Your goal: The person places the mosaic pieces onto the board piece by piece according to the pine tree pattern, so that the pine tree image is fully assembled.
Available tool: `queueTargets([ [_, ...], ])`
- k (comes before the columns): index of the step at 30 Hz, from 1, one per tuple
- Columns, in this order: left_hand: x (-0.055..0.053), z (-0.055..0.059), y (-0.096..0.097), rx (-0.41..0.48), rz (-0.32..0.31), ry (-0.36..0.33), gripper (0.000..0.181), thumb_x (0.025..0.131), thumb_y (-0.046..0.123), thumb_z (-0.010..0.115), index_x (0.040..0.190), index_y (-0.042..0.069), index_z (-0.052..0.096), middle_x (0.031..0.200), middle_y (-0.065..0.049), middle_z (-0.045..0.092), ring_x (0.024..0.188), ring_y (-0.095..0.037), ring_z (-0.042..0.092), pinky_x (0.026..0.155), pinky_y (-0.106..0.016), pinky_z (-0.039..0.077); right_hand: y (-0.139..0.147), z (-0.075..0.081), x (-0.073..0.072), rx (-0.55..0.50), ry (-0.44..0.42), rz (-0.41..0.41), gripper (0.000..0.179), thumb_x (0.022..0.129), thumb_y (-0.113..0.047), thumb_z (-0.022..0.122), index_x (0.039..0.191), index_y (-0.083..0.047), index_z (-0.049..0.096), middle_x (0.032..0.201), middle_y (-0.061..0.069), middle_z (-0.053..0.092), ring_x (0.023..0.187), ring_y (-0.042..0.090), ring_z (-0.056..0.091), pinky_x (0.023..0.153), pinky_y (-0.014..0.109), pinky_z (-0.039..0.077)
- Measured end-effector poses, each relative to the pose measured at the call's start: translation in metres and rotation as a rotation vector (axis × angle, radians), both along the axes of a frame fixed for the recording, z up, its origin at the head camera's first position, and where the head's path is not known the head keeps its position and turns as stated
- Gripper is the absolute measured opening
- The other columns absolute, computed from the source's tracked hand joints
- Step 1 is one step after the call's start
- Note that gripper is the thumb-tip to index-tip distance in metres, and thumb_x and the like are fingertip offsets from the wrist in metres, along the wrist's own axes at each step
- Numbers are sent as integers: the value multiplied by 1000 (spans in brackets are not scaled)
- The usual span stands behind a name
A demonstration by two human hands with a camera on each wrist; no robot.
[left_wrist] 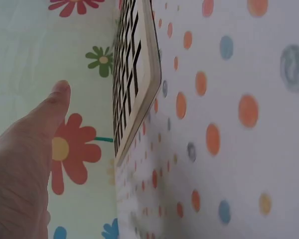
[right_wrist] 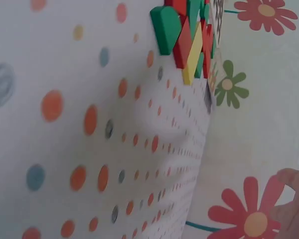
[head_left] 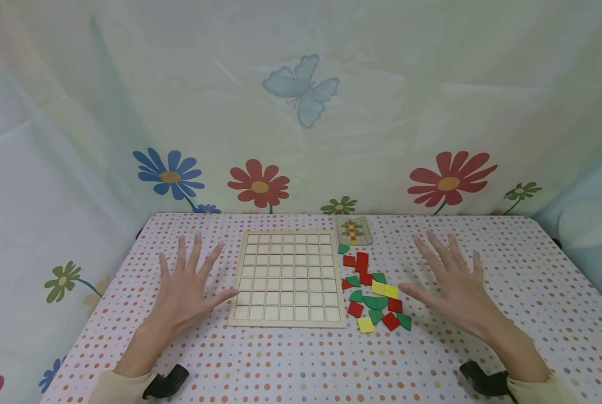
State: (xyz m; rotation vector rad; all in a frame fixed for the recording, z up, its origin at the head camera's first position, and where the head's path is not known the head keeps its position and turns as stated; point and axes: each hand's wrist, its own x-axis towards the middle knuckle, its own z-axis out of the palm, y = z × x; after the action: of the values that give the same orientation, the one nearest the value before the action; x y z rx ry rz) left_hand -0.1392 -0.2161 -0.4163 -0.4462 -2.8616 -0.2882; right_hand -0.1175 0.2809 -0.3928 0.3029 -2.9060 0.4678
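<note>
A pale wooden grid board (head_left: 291, 325) of square cells lies on the dotted table, its cells holding no pieces. My left hand (head_left: 182, 294), fingers spread, hovers just left of the board, the thumb tip overlapping its edge in the head view. To the board's right lies a loose group of flat pieces: red squares (head_left: 355, 309), yellow squares (head_left: 365, 325) and green rounded pieces (head_left: 404, 321). Right of these pieces my right hand (head_left: 457, 289) is held with fingers spread and nothing in it. A pattern card (head_left: 363, 238) with a tree-like design lies behind the pieces.
The table (head_left: 281, 365) has a white cloth with coloured dots. Behind it hangs a pale curtain (head_left: 382, 112) printed with flowers and a butterfly. Black camera mounts (head_left: 172, 381) sit at both wrists.
</note>
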Motion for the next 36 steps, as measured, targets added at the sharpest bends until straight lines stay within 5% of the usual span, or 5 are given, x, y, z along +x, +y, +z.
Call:
queueTargets([
  [7, -4, -10, 15, 19, -22, -79, 98, 89, 68, 68, 165, 16, 36, 172, -26, 13, 157, -52, 5, 119, -77, 11, -26, 12, -9, 13, -26, 111, 79, 84, -31, 88, 150, -7, 52, 156, 28, 41, 144, 54, 32, 110, 83, 21],
  [14, -7, -23, 27, 74, -66, -152, 100, 91, 72, 64, 165, 12, 35, 173, -24, 12, 159, -47, 5, 123, -70, 13, -61, 20, -23, -21, -127, 338, 43, 86, -14, 88, 125, -5, 73, 128, 13, 65, 119, 35, 60, 97, 56, 56],
  [22, -6, -28, 29, 183, -100, -286, 103, 90, 72, 65, 167, 14, 28, 173, -20, 14, 160, -42, 10, 126, -62, 13, -80, 7, -44, -76, -253, 505, 28, 91, -8, 83, 118, -7, 76, 119, 2, 68, 111, 25, 62, 95, 44, 58],
  [29, -8, -31, 28, 189, -115, -308, 100, 90, 72, 66, 165, 13, 35, 172, -20, 18, 159, -42, 11, 127, -63, 9, -84, -1, -52, -89, -291, 519, 25, 91, -8, 82, 115, -9, 76, 117, 2, 70, 105, 20, 64, 93, 41, 58],
  [36, -11, -31, 31, 232, -100, -312, 102, 86, 74, 69, 160, 10, 42, 172, -19, 22, 160, -40, 12, 127, -60, 10, -89, -7, -59, -126, -287, 532, 23, 89, -3, 83, 110, -8, 76, 107, 0, 70, 85, 12, 56, 74, 27, 53],
])
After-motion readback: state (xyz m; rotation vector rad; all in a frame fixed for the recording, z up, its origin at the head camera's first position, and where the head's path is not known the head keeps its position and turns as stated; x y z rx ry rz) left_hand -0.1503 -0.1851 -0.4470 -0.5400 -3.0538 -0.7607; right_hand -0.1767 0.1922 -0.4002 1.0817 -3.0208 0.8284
